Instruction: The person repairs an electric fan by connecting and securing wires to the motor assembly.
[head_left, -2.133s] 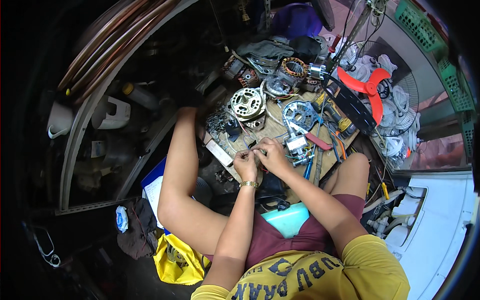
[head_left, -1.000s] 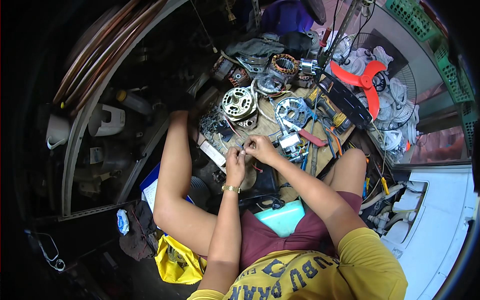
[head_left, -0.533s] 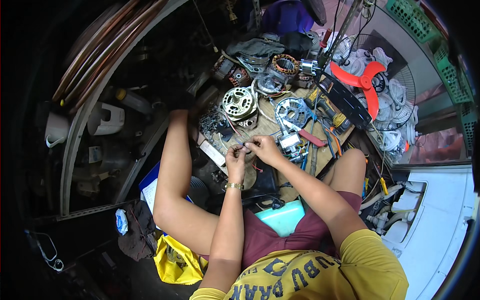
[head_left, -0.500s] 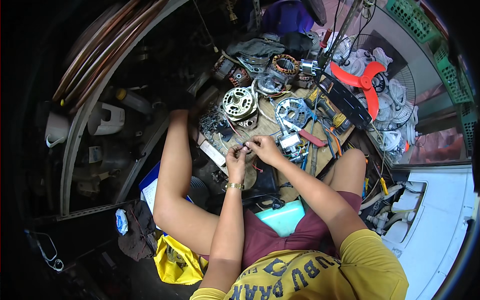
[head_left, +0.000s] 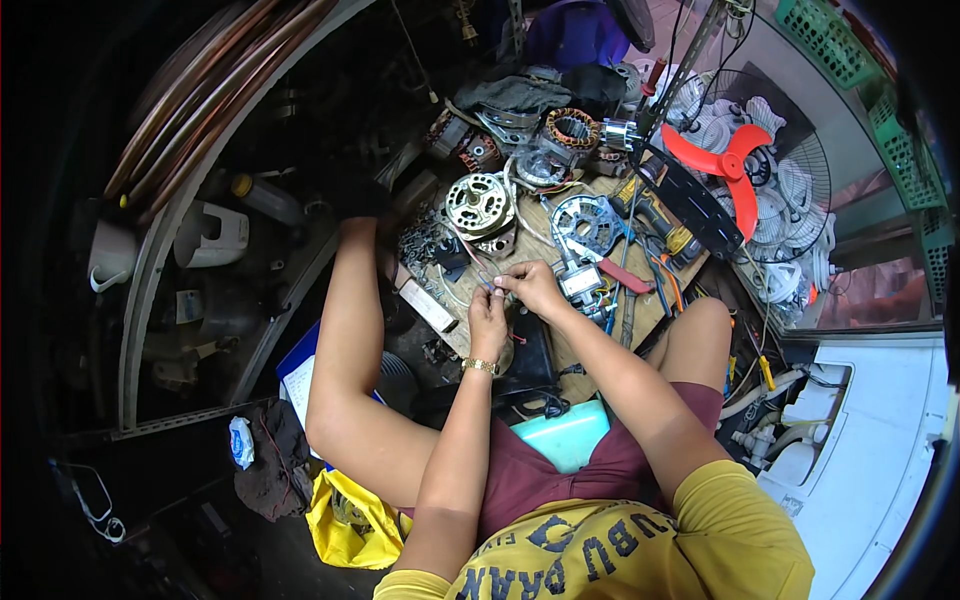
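Note:
My left hand (head_left: 487,322) and my right hand (head_left: 530,287) meet in front of me, fingertips pinched close together on thin wires (head_left: 483,274). The exact wire ends are hidden between the fingers. These leads run toward a round silver electric motor (head_left: 479,207) with a slotted end plate, just beyond my hands. To the right of my right hand lies a small boxy part with a white label (head_left: 580,283) and coloured wires. Behind that sits a round metal motor housing (head_left: 586,226).
Red-handled pliers (head_left: 626,277) and a yellow cordless drill (head_left: 655,215) lie right. A pile of screws (head_left: 428,243) and a long pale box (head_left: 427,305) are left. Farther back are a copper-wound stator (head_left: 572,130) and a red fan blade (head_left: 735,166). A turquoise container (head_left: 566,437) sits between my thighs.
My left hand has shifted slightly right and its wrist has turned. My right hand has moved slightly up, its fingers still against the left fingertips.

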